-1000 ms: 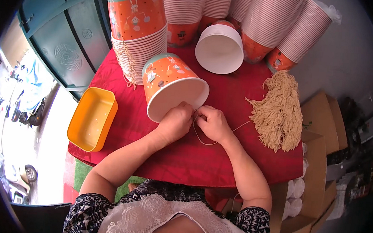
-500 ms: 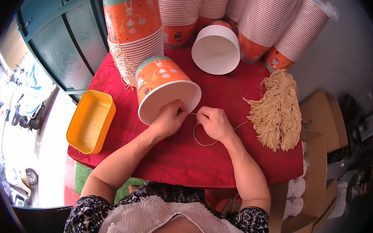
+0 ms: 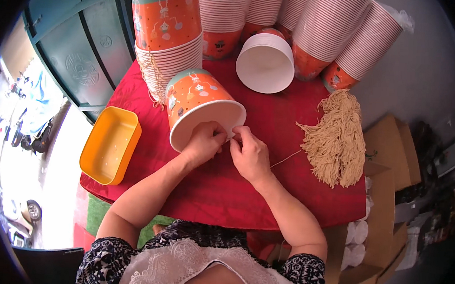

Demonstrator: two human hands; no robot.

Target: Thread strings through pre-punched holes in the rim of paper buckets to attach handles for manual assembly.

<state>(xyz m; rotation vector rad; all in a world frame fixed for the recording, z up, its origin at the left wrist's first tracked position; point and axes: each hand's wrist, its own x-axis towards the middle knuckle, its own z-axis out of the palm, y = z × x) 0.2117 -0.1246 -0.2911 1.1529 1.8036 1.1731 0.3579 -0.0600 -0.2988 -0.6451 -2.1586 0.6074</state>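
Note:
An orange paper bucket [image 3: 199,94] with a grey-green band and a white rim lies tipped on the table, its mouth toward me. My left hand [image 3: 205,142] is closed in a pinch at the lower part of that mouth. Close beside it, by the right part of the rim, my right hand [image 3: 250,153] pinches a thin beige string [image 3: 286,158]. The string runs from my right hand to a loose beige bundle of string [image 3: 337,141] on the right. The bit between my fingertips is small and partly hidden.
Tall stacks of paper buckets [image 3: 222,11] line the far side of the red-covered table [image 3: 224,196]. Another white-mouthed bucket [image 3: 265,66] lies before them. Strings [image 3: 153,77] hang on the left stack. A yellow tray [image 3: 110,145] sits left; cardboard boxes [image 3: 384,224] stand beyond the right edge.
My right hand has moved left and in to my left hand at the bucket's rim. The loop of string below the right hand no longer shows.

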